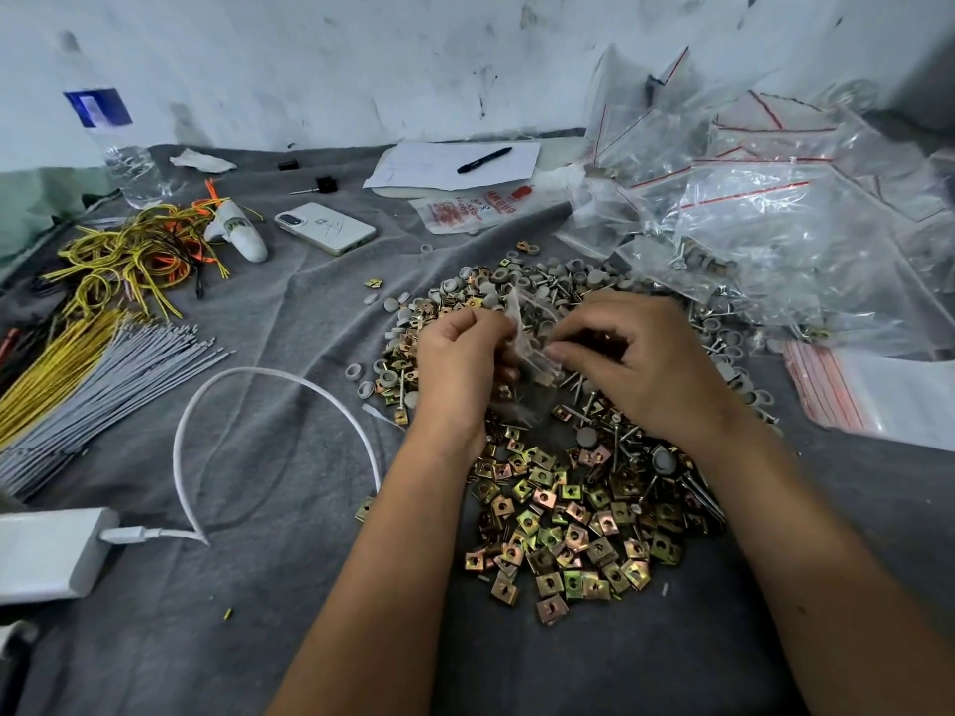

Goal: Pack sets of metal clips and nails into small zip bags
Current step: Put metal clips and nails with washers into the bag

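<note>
Above the pile of metal clips (563, 529), left hand (455, 364) and right hand (635, 364) both pinch a small zip bag (527, 333), whose thin slippery mouth could slip and spill pieces.

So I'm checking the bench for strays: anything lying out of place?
Yes: one metal clip lies alone on the grey cloth, left of the parts pile, near the phone. Both hands hold a small bag.
</note>
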A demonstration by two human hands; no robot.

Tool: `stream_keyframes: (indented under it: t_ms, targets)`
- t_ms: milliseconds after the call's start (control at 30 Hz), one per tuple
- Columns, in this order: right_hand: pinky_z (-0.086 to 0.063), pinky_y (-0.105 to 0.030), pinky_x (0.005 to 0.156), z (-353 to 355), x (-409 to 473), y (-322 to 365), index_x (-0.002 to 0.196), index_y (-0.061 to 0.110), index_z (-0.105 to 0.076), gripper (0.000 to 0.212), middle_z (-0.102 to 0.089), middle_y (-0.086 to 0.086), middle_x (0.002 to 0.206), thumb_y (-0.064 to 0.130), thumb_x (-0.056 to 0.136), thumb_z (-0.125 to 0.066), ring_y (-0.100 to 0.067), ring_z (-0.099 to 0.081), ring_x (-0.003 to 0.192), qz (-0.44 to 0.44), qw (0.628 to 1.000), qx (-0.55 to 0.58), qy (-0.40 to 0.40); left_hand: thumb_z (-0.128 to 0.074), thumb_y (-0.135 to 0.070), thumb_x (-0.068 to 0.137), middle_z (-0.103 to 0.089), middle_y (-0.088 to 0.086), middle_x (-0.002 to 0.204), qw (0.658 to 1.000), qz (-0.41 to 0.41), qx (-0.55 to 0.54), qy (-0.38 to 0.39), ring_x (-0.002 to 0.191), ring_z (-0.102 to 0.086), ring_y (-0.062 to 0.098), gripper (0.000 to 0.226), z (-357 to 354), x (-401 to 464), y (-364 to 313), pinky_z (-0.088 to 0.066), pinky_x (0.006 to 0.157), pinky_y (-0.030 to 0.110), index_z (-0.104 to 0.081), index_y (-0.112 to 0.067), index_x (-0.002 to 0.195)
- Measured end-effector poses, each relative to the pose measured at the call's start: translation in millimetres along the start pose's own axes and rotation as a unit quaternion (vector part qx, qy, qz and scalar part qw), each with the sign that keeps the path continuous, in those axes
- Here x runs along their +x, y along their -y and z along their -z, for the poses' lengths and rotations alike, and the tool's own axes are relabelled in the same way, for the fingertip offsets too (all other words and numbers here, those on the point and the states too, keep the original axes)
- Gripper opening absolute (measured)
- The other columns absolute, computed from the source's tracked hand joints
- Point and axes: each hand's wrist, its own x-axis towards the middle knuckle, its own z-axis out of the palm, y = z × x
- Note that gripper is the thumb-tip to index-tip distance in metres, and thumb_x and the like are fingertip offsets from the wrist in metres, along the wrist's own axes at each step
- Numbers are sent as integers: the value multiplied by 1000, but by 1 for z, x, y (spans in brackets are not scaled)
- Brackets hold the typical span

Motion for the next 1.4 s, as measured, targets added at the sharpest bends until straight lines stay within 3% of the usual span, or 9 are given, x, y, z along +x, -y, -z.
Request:
stream_keyframes:
  t_ms: [167,267,433,700,833,1033,1167,1300,1400]
  targets:
    - [-51,-23,78,7,-5,-2,109,23,-77,45,-65,12,101,49,73,-85,-9,-63,91,-27,997,20,66,-59,0,93,-49,-3,53,1000,9,-7,10,49,-44,12,43,1,0,0,-41,49,23,-57,-19,55]
    - [-55,-41,81,8,-4,-5,106,19,-79,28,-68,9,98,34,82,-82,-10,-65,90,-48,997,34,57,-57,0,94,-50,1,58,1000,13,-15,21,50,-44,11,36,3,2,0,-39,47,21,-58,-14,62]
    - [-55,-33,68,1,-3,-3,93,23,-80,11,-74,15,79,32,86,-80,-3,-68,72,-45,999,18,-20,-58,-2,95,-51,1,59,997,16,28,75,51,-44,10,36,0,-1,-1,-38,48,20,-61,-14,61]
    - [-54,-39,55,2,-6,4,99,23,-75,43,-72,6,77,62,88,-65,-12,-67,62,-51,996,65,-11,-59,-5,97,-52,2,66,998,10,-44,36,55,-48,11,26,1,-1,-4,-44,52,21,-60,-11,72]
    - [-57,-19,69,3,1,9,115,26,-75,41,-72,17,96,53,83,-75,-1,-69,80,-5,1000,-2,2,-58,-2,97,-52,3,68,996,4,-86,33,59,-49,12,25,1,0,-4,-44,54,22,-62,-10,73]
    - [-53,-29,70,8,12,12,99,18,-78,17,-66,8,92,32,92,-71,-9,-63,82,-2,1000,-28,-10,-55,2,97,-57,3,66,988,-37,-138,65,57,-52,10,28,2,-1,-7,-45,52,19,-63,-9,72]
    - [-40,-21,56,17,15,18,84,19,-75,34,-63,12,69,46,99,-59,-4,-56,61,-51,998,0,-30,-62,-6,87,-57,3,64,989,-60,-104,90,54,-52,11,19,1,-5,-8,-45,50,20,-61,-11,69]
    - [-53,-21,56,20,25,23,77,23,-71,17,-68,10,65,28,82,-86,-4,-65,59,-124,991,-38,-44,-61,2,93,-59,6,66,988,-104,-35,107,59,-57,15,24,-4,-7,-4,-47,54,23,-60,-7,71]
    - [-54,-25,60,23,31,29,82,26,-67,27,-68,7,68,14,74,-90,-6,-67,62,-156,986,-59,-20,-63,0,92,-61,9,67,988,-126,-9,88,59,-58,16,21,-7,-8,-1,-49,56,24,-62,-7,72]
